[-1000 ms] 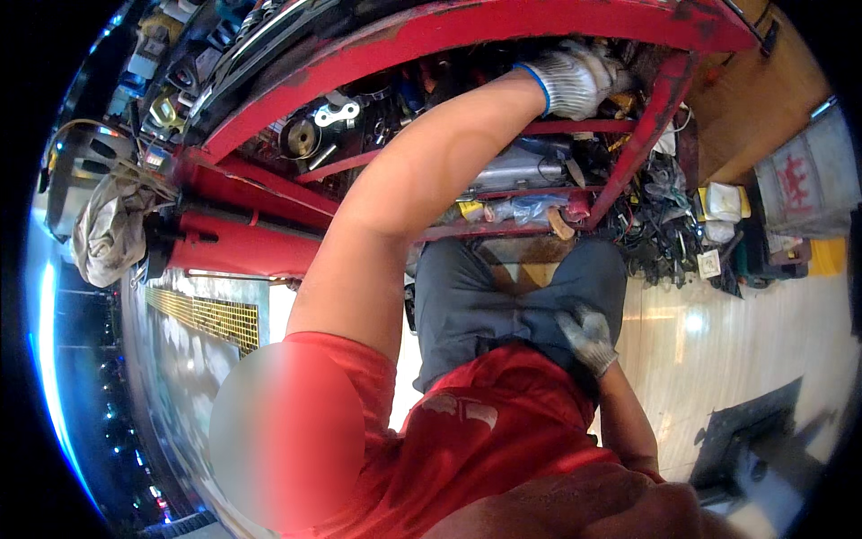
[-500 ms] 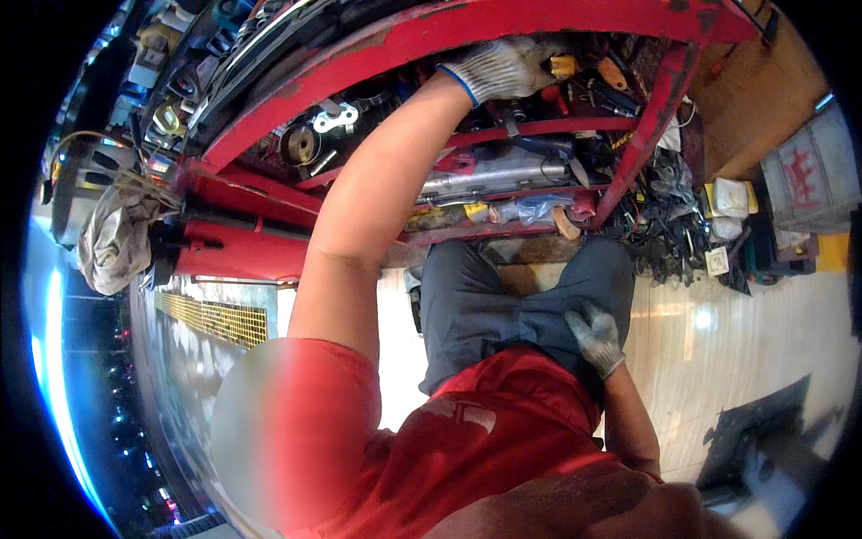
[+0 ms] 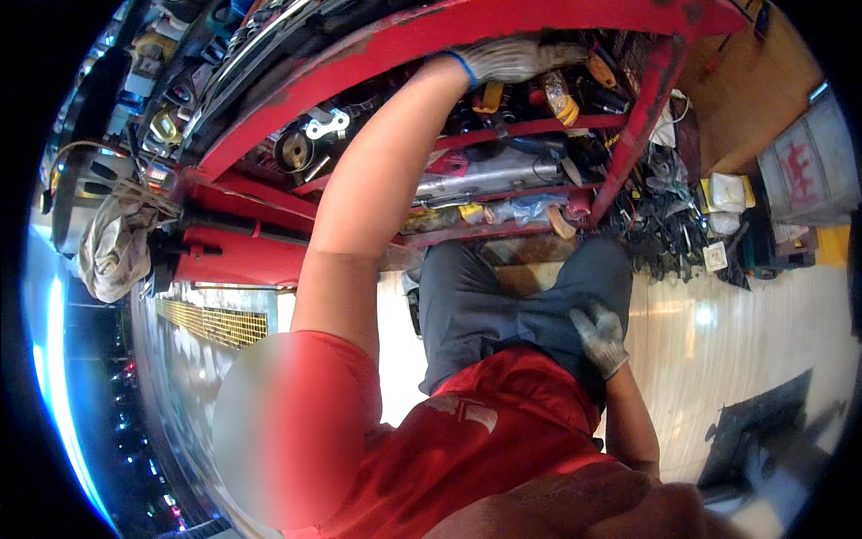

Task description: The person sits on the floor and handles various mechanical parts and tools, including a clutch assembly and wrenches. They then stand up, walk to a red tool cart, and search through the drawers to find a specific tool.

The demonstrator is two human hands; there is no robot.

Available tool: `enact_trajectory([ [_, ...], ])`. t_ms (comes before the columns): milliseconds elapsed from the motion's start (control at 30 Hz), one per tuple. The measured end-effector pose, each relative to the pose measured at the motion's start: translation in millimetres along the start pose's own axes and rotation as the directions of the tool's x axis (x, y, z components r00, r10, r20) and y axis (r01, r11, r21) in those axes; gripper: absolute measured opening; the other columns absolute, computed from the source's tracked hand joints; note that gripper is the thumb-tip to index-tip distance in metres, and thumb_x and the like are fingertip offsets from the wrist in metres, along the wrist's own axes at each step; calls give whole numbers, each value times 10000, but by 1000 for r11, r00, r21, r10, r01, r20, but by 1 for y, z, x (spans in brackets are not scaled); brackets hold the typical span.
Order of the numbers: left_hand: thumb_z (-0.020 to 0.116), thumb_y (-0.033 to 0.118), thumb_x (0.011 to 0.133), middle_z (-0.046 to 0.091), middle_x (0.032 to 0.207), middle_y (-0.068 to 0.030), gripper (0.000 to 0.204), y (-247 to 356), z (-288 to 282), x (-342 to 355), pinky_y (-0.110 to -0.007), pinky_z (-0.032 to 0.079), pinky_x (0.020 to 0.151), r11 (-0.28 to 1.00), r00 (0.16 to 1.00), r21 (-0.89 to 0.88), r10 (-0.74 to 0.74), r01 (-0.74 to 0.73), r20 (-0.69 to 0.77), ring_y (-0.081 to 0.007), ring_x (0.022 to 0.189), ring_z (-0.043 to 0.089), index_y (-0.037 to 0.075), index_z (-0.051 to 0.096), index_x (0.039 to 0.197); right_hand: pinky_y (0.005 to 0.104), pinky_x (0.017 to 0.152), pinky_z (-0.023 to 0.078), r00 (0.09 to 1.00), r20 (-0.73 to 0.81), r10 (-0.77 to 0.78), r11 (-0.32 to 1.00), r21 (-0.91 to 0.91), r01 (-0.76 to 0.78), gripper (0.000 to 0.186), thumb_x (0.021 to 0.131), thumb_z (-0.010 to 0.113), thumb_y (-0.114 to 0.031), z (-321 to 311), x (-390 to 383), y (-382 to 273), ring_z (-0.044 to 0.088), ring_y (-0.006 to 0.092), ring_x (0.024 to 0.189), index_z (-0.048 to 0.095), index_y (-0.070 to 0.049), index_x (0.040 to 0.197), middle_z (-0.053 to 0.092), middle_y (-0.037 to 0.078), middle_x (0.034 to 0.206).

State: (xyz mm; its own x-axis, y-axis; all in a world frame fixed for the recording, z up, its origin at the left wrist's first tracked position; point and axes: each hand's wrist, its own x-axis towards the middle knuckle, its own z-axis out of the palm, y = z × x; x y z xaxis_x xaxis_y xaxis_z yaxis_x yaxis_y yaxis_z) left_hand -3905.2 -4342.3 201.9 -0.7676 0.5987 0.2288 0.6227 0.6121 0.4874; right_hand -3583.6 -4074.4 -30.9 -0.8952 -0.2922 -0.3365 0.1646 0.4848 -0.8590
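My left hand (image 3: 525, 63), in a whitish knit glove with a blue cuff, reaches into the upper shelf of a red metal rack (image 3: 404, 45). Its fingers stretch to the right over jumbled tools, close to an orange-handled tool (image 3: 601, 70); the fingertips are partly in shadow. Below the palm lies a yellow piece (image 3: 489, 97), and a yellow-and-white bundle (image 3: 561, 99) is just right of it. My right hand (image 3: 600, 337), also gloved, rests on my right thigh with fingers apart and nothing in it.
A lower shelf holds a silver metal bar (image 3: 489, 180) and plastic-wrapped items. Left on the upper shelf are a white link-shaped plate (image 3: 328, 124) and a round metal part (image 3: 294, 151). Tangled black cables (image 3: 669, 211) hang right of the rack, beside a grey box (image 3: 808, 166).
My left hand has moved a little right and its fingers have straightened. The yellow piece at its fingertips before now shows no longer there; yellow things lie below the hand. My right hand stays put.
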Motion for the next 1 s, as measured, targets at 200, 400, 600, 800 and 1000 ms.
enact_trajectory([
  [200,585,275,879,709,1133,-177,373,50,20,25,-531,535,811,545,1000,838,18,-28,22,-370,980,692,100,684,1193,406,1012,464,999,-39,-15,1000,20,15,504,930,640,-370,-1,-2,-6,633,388,1168,659,61,1191,667,275,1212],
  [400,613,155,820,706,1154,-213,320,60,28,33,-473,534,948,547,938,779,34,-307,346,-348,1029,704,4,728,1078,405,1008,467,998,-18,-54,997,54,55,478,936,644,-346,3,-5,-12,633,389,1166,658,58,1190,666,268,1221],
  [600,641,109,783,727,1018,-181,501,-3,32,22,-476,563,818,571,951,761,208,-306,227,-331,920,714,155,665,1282,411,1005,471,997,-37,-61,998,-32,60,469,936,643,-343,12,-6,-3,632,391,1169,660,44,1200,671,262,1210],
  [800,667,129,793,717,984,-191,501,49,-5,7,-461,564,769,874,964,486,-136,7,230,-340,890,705,175,662,1292,426,1002,476,997,-77,-26,997,-68,21,472,931,647,-359,-4,-8,10,633,396,1164,669,33,1192,673,266,1197],
  [1000,642,210,839,694,1096,-198,415,-1,14,11,-463,521,888,679,944,708,-66,-195,323,-342,1016,671,143,690,1246,440,990,481,994,-103,-37,994,-111,26,463,931,650,-377,-11,-9,15,640,396,1149,680,11,1182,681,254,1188],
])
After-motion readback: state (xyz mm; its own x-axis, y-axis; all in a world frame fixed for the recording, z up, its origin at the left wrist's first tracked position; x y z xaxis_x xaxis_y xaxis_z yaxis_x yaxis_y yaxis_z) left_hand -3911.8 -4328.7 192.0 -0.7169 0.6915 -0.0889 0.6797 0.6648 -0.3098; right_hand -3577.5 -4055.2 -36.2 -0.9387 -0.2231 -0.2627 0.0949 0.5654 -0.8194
